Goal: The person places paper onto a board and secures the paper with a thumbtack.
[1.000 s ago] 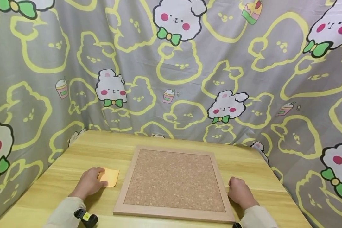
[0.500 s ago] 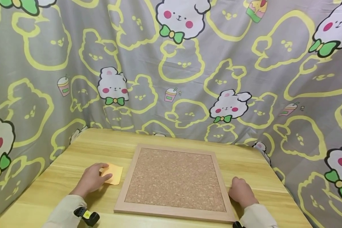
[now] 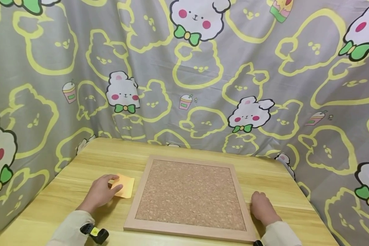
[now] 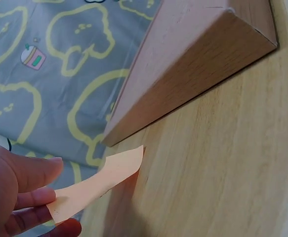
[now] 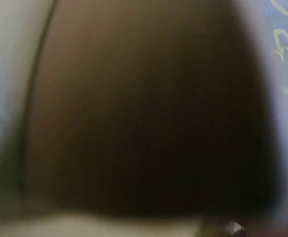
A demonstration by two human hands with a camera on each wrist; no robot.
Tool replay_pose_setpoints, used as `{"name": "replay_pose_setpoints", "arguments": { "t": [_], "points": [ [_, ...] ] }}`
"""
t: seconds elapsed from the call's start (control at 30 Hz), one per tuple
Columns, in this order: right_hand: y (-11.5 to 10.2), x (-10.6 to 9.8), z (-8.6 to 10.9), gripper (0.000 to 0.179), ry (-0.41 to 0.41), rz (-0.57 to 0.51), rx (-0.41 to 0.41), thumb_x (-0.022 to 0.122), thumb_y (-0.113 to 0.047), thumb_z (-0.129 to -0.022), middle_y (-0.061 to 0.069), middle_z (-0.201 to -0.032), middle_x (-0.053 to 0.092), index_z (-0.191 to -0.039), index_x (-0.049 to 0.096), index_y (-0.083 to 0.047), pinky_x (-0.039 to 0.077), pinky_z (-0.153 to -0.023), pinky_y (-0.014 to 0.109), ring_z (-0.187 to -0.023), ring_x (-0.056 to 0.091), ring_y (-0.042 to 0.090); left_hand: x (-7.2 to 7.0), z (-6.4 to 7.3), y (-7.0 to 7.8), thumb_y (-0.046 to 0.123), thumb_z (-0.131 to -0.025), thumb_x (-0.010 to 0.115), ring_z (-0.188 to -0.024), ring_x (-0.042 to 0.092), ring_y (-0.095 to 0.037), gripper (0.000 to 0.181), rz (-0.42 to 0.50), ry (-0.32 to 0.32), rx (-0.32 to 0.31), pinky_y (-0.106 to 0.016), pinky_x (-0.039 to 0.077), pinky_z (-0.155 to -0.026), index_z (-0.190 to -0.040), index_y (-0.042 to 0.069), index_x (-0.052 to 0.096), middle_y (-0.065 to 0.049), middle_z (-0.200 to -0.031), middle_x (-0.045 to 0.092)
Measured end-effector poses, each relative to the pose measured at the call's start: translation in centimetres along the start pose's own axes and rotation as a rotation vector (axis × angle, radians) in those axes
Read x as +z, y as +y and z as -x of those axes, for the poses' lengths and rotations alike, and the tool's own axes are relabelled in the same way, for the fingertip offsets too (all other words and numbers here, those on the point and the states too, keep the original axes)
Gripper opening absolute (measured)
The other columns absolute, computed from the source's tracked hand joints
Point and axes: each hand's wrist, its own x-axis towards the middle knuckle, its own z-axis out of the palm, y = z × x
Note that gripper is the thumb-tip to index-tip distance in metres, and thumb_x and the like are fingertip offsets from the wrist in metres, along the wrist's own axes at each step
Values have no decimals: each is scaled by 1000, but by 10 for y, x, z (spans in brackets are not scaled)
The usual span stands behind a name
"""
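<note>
Left hand (image 3: 100,191): left of the square wood-framed brown cork board (image 3: 190,196), bent fingers (image 3: 109,177) gripping.
Right hand (image 3: 263,206): just right of the board, fingers curled in.
Cream-sleeved forearms (image 3: 72,228): both slanting inward toward the board.

Grey curtain (image 3: 160,63) hung behind the counter (image 3: 110,150) and along both sides, kinda wrinkly, covered in chunky yellow cartoon-animal outlines (image 3: 198,86). Dotted between those are white bunny-ish heads (image 3: 123,89) with pink cheeks and green bow ties (image 3: 125,108), plus little pink drink cups (image 3: 185,102) with straws. Also a cake print (image 3: 281,11) up top, cut off by the head view's edge. Counter's yellowish wood grain.
</note>
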Motion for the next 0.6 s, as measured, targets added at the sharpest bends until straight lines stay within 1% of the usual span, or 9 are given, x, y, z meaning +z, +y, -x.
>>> {"name": "replay_pose_setpoints", "arguments": {
  "t": [0.1, 0.17, 0.33, 0.43, 0.6],
  "points": [
    [4, -1, 1, 9, 54, -24, -49, 53, 17, -75, 14, -71, 48, -77, 53, 9, 51, -60, 44, -67, 55, 29, 0, 0, 1, 21, -90, 70, -91, 63, -36, 43, 14, 14, -2, -44, 53, -71, -120, -8, 60, -30, -122, 56],
    [6, -2, 1, 13, 70, -41, -65, 53, 19, -74, 12, -71, 49, -77, 55, 7, 52, -63, 42, -70, 56, 29, 0, 0, 1, 21, -90, 70, -92, 62, -37, 43, 23, 21, -4, -43, 53, -70, -120, -8, 60, -30, -121, 56],
    [8, -3, 0, 17, 71, -63, -59, 55, 21, -72, 13, -73, 52, -77, 56, 5, 52, -65, 42, -72, 57, 29, 0, -1, 1, 20, -90, 69, -92, 62, -38, 41, 29, 40, -4, -43, 53, -69, -120, -8, 60, -29, -121, 57],
    [9, -2, 1, 20, 66, -70, -55, 56, 22, -72, 12, -72, 51, -75, 56, 3, 51, -65, 40, -71, 55, 26, -1, -2, 2, 17, -90, 69, -92, 63, -38, 39, 33, 58, 3, -44, 54, -70, -119, -7, 61, -29, -121, 58],
    [11, -1, 2, 23, 33, -85, -38, 56, 21, -78, 6, -72, 46, -75, 53, -2, 47, -61, 36, -69, 47, 20, -2, -2, 4, 14, -89, 69, -91, 64, -37, 37, 38, 63, 2, -43, 54, -69, -119, -6, 61, -27, -121, 58]
  ]
}}
